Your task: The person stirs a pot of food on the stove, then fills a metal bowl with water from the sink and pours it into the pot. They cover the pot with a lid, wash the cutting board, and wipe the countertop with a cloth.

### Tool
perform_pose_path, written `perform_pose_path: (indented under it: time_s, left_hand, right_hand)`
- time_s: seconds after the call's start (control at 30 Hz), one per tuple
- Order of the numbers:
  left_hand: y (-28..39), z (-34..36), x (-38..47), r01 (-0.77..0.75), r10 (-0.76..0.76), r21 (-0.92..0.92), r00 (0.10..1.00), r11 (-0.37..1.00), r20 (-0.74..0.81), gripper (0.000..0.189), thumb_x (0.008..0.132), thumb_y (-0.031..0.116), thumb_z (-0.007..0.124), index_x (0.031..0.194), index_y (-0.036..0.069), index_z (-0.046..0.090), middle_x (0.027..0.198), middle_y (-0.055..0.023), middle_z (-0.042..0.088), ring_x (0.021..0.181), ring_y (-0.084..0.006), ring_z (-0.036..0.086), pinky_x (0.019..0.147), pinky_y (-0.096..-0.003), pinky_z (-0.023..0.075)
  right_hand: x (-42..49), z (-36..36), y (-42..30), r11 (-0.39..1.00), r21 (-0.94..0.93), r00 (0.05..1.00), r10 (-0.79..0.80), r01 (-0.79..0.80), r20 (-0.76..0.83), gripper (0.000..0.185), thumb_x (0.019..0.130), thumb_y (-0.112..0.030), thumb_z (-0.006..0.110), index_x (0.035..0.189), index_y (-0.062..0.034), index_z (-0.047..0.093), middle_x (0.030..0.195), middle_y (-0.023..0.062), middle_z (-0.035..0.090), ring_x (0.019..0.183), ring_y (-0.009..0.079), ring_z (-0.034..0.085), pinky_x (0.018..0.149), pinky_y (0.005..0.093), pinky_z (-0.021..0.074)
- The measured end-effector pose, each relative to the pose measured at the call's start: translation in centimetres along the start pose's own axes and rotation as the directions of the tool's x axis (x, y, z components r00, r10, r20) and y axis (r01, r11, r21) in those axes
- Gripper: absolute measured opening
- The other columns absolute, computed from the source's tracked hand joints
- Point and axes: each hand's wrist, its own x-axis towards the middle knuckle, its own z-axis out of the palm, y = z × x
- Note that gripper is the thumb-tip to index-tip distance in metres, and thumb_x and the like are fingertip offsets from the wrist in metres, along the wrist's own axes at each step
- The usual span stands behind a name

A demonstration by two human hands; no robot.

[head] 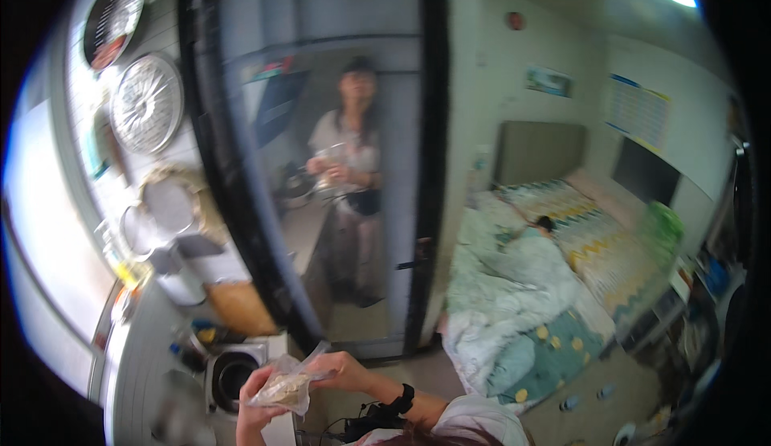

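My left hand [256,399] holds a clear plastic bag [288,393] from below and from the side. Inside the bag is a pale beige food-like mass; what it is I cannot tell. My right hand [340,369] grips the bag's gathered upper end, and a black band sits on that wrist. Just beyond my left hand, a square gas or electric cooktop [236,380] with a dark round burner stands on the counter [135,380].
A black-framed glass door [355,253] reflects a person. Lids and strainers, including a round metal one [146,103], hang on the left wall. A wooden board [241,307] leans near the cooktop. Bottles stand along the counter. At right is a bed [512,289] with rumpled quilts; slippers [568,402] lie on the floor.
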Motion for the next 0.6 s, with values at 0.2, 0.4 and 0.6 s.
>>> perform_pose_path:
  time_s: [0.2,0.4,0.6]
  left_hand:
    - [-2.2,2.4,1.5,-0.001,-0.1,0.229,0.899,0.973,0.426,0.054,0.082,0.011,0.066,0.131,0.003,0.046,0.127,-0.0103,0.053,0.117,-0.0217,0.051,0.099,-0.035,0.0406]
    - [-3.0,9.4,3.1,-0.027,0.068,-0.076,0.782,0.997,0.62,0.04,0.081,0.006,0.066,0.12,0.0,0.056,0.117,-0.0095,0.06,0.105,-0.0193,0.057,0.09,-0.0336,0.0471]
    - [-2.0,20.0,2.1,0.0,0.154,-0.186,0.557,0.983,0.816,0.032,0.082,0.008,0.067,0.112,-0.001,0.062,0.109,-0.0086,0.065,0.099,-0.0178,0.061,0.086,-0.0322,0.0493]
  right_hand:
    - [-6.5,-1.5,-4.1,0.94,-0.186,0.948,0.249,-0.285,-0.196,0.026,0.081,-0.015,0.073,0.103,-0.0027,0.066,0.09,0.0034,0.067,0.081,0.0101,0.058,0.073,0.0252,0.0469]
    - [-14.6,-2.1,-11.6,0.842,-0.188,0.817,0.396,-0.505,-0.419,0.028,0.083,-0.014,0.071,0.106,-0.0002,0.063,0.094,0.0032,0.066,0.086,0.0075,0.055,0.077,0.0257,0.0455]
    - [-25.8,-3.9,-19.5,0.762,-0.271,0.715,0.332,-0.588,-0.615,0.054,0.085,-0.031,0.069,0.129,-0.0054,0.053,0.114,0.0105,0.064,0.1,0.0125,0.057,0.087,0.0294,0.0442]
